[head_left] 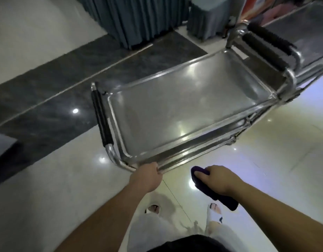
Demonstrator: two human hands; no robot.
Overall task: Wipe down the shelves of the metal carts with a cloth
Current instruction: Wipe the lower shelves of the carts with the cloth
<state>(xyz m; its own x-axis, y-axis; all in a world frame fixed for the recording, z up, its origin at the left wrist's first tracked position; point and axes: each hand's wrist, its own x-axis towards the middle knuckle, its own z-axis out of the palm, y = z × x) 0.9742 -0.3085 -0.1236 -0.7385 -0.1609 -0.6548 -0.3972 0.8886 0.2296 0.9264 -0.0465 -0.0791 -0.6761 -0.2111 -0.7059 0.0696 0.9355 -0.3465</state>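
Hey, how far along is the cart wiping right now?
Nothing looks plainly done. In hand: the left hand grips the near cart at its rail; the right hand holds the purple cloth off the shelf. Left: its shelves and the second cart.

No text, label or number is legible anywhere; the orange sign at top right is too blurred

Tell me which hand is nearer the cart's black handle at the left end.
Left. The left hand grips the cart rim just below that black handle; the right hand holds the purple cloth off the cart, farther right.
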